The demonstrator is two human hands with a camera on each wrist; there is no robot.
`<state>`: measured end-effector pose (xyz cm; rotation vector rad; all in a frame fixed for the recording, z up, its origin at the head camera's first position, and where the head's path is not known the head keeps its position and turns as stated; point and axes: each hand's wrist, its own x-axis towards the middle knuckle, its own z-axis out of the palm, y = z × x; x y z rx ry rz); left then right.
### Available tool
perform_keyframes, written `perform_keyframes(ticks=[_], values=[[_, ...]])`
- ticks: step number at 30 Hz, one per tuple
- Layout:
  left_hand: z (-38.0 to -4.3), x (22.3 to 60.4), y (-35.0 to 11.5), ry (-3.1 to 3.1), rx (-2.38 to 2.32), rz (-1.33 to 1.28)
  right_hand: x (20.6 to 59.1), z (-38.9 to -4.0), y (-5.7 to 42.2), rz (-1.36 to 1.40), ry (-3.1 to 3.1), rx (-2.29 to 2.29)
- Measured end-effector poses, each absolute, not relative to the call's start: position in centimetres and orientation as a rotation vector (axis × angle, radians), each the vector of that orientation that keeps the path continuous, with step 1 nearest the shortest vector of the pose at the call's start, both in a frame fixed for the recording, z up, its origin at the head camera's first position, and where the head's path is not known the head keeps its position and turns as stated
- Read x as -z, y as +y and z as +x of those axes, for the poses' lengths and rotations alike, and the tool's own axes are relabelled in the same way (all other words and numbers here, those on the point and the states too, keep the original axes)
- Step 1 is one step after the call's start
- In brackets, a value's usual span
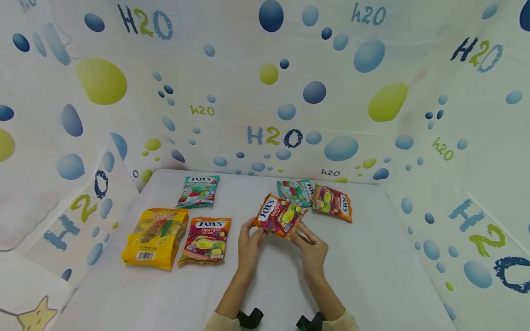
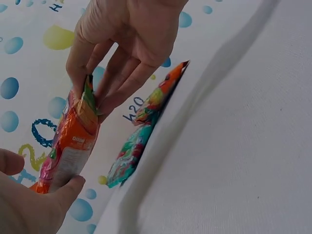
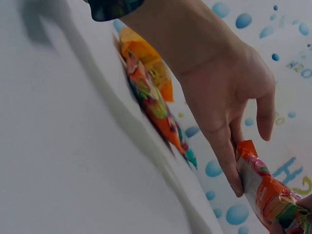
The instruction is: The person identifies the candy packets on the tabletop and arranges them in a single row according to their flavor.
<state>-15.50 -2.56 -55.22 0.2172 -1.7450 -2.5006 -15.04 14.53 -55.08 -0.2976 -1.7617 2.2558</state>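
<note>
White table point(image 1: 165, 303), bubble-print backdrop point(image 1: 232, 78). Just below the frame's centre, I have a raised Fox's Fruits packet point(image 1: 279, 215), pinched by left grip point(image 1: 249, 246) and right grip point(image 1: 312, 252), thumbs nearly meeting fingers.

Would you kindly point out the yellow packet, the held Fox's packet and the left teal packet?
Yellow packet point(image 1: 155, 236): head view, middle of its upward side.
Held Fox's packet point(image 1: 280, 215): head view, middle of its printed front.
Left teal packet point(image 1: 198, 192): head view, middle of its printed front.
</note>
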Motion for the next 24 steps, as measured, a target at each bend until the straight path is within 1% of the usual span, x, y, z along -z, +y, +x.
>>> perform_keyframes(ticks=[4,10,24], values=[[-15.4,55.2,-2.9,-1.804,2.421,0.287,55.2,-14.8,13.7,-0.277,-1.792,-2.26],[-15.5,55.1,-3.5,-1.825,2.374,0.305,55.2,-14.6,12.9,-0.271,-1.752,-2.322],[-15.8,55.1,-5.2,-1.732,2.469,0.303,55.5,-14.3,12.4,-0.204,-1.728,-2.441]])
